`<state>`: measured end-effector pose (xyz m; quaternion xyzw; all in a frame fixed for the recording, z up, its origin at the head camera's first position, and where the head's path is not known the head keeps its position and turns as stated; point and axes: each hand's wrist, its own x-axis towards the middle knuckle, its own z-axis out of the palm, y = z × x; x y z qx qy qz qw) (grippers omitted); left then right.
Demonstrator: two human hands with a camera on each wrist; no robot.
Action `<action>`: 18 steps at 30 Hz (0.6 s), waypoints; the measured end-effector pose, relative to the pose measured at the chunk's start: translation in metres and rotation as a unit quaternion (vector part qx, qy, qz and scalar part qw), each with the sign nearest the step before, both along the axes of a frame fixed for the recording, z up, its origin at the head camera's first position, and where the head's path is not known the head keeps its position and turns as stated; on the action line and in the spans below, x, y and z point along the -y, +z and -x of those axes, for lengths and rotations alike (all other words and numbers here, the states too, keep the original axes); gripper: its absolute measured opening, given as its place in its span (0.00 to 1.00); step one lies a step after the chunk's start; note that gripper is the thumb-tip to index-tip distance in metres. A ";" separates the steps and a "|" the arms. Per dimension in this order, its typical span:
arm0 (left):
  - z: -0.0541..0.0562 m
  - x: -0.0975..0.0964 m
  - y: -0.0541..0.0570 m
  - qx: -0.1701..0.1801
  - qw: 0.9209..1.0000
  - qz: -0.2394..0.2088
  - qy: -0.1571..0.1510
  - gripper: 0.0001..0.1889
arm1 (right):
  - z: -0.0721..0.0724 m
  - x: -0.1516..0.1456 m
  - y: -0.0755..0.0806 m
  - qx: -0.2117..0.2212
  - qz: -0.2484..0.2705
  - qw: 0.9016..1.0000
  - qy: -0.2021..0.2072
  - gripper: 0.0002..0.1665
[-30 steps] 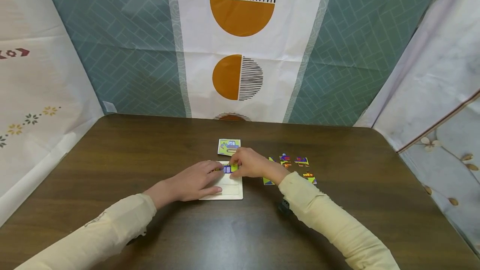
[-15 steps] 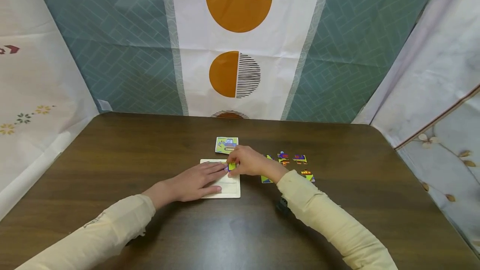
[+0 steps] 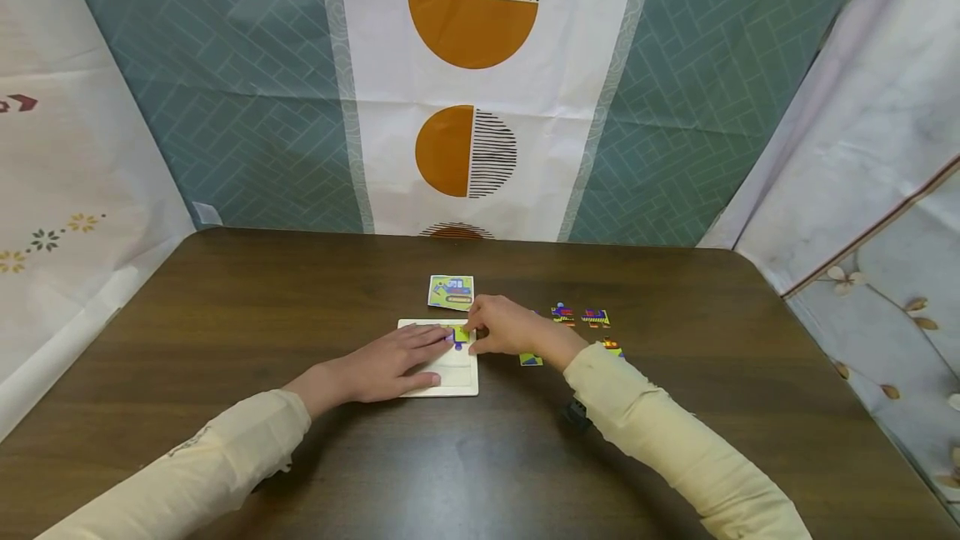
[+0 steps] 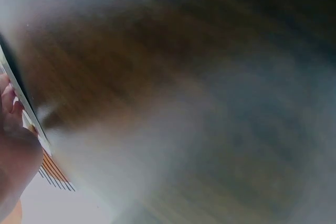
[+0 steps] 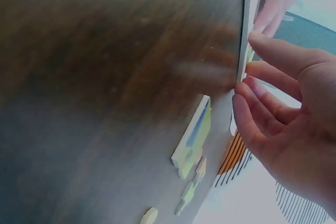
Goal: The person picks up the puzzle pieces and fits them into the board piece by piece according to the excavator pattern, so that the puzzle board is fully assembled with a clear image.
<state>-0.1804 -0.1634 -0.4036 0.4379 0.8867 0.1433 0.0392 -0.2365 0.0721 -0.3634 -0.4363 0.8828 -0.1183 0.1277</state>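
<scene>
A shallow white puzzle tray (image 3: 454, 379) lies on the table with a yellow-green and blue puzzle piece (image 3: 460, 335) at its upper right. My left hand (image 3: 390, 362) lies over the tray's left part with straight fingers, their tips at the piece's left side. My right hand (image 3: 504, 327) is at the tray's upper right edge, thumb and index finger curled about the piece's right side. In the right wrist view, a thin strip of green shows between that thumb and index finger. My left hand covers whatever lies under it. Only part of it shows in the left wrist view.
A picture card of an excavator (image 3: 451, 292) lies just behind the tray. Several loose puzzle pieces (image 3: 596, 318) lie to the right, some partly hidden by my right forearm. The brown table (image 3: 300, 273) meets hanging cloths at its back and sides.
My right fingers have slid right along the tray to its edge, uncovering more of the green piece. My left hand has moved slightly right over the tray since a second ago.
</scene>
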 end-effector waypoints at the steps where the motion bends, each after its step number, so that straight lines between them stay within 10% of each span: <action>1: 0.000 0.000 0.000 0.002 1.000 0.000 0.000 0.30 | 0.000 0.000 -0.001 -0.001 0.002 1.000 0.000 0.21; 18: 0.005 -0.006 0.014 0.031 0.999 0.028 0.026 0.37 | -0.007 0.000 -0.002 -0.043 0.003 0.999 0.013 0.18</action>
